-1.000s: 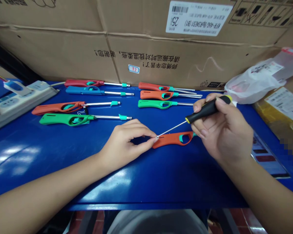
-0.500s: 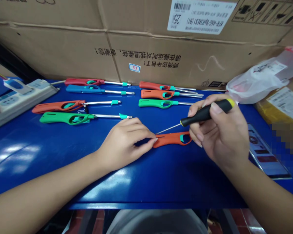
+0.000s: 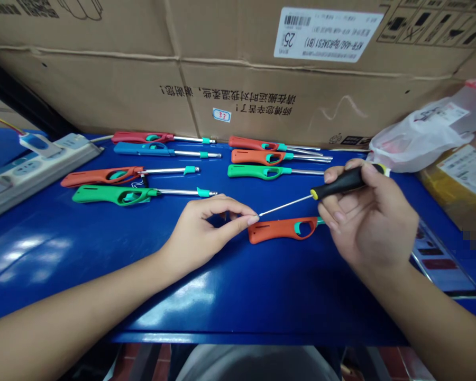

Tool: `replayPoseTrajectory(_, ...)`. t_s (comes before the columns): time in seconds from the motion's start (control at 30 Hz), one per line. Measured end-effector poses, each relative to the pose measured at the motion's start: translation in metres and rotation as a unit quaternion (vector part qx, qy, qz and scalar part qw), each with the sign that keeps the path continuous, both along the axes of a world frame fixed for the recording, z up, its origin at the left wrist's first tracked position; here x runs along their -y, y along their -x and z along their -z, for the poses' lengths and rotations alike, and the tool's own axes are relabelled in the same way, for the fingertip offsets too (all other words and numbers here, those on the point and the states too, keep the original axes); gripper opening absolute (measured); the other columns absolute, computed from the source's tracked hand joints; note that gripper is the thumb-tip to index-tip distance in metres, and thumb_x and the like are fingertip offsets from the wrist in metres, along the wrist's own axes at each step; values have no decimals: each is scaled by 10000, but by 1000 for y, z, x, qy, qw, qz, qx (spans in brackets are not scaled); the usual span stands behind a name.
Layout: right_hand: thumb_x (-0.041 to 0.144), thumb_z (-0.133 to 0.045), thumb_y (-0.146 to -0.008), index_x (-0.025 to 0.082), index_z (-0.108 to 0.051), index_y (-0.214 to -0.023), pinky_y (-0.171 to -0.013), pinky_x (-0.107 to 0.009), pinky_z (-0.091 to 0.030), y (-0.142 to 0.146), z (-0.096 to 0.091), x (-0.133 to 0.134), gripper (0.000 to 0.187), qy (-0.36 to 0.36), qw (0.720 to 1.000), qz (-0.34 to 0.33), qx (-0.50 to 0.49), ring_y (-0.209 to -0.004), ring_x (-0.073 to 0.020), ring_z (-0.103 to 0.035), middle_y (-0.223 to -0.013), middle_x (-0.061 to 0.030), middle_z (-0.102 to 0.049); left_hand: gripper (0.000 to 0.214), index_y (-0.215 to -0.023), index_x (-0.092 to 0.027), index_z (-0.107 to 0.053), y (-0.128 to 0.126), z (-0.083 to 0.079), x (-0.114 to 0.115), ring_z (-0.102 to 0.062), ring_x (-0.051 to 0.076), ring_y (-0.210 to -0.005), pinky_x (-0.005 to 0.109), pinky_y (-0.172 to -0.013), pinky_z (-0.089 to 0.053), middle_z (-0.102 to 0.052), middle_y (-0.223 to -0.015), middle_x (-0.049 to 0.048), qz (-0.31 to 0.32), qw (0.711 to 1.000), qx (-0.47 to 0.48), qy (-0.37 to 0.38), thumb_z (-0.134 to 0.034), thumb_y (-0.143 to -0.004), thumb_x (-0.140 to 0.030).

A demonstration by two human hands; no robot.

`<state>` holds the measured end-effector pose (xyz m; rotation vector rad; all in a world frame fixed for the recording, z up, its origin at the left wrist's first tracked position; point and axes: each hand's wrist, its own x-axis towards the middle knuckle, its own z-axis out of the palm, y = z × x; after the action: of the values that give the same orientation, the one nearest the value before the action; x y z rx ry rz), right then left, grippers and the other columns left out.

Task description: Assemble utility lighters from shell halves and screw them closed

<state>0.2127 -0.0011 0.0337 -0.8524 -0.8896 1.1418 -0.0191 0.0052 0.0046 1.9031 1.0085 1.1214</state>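
Observation:
My right hand [image 3: 375,222] is closed around the black-and-yellow handle of a screwdriver [image 3: 343,182]. Its thin metal shaft slants down to the left, with the tip at the fingertips of my left hand [image 3: 206,227]. Thumb and forefinger of that hand are pinched together at the tip; whatever they hold is too small to make out. Just below the shaft lies an orange gas lighter [image 3: 275,230] with a turquoise trigger, flat on the blue table [image 3: 238,301]. My right fingers hide its nozzle end.
Several more long lighters lie behind my hands, among them a green lighter [image 3: 103,194] and a blue lighter [image 3: 143,148]. A power strip [image 3: 43,166] is at the left, a plastic bag [image 3: 412,140] and a phone [image 3: 448,264] at the right. A large cardboard box [image 3: 122,95] stands behind.
The screwdriver and my right hand have shifted right and away from the orange lighter's end. My left fingertips have lifted off the lighter and now meet the screwdriver tip above it.

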Motion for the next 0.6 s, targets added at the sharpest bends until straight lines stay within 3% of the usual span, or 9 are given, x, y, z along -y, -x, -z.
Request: replayPoseTrajectory(0.6,345,-619,-901,249,-588,-859,-335,-263,-275,0,2,2,109,-4,1000,1,0,-387,-85,-387,-821,3,-653,23,-863,-222,-810,-1,0,2,-706,163,-765,317,-737,-538,-808,-856,0,-8,1000,10,-2,-792,-873,-210)
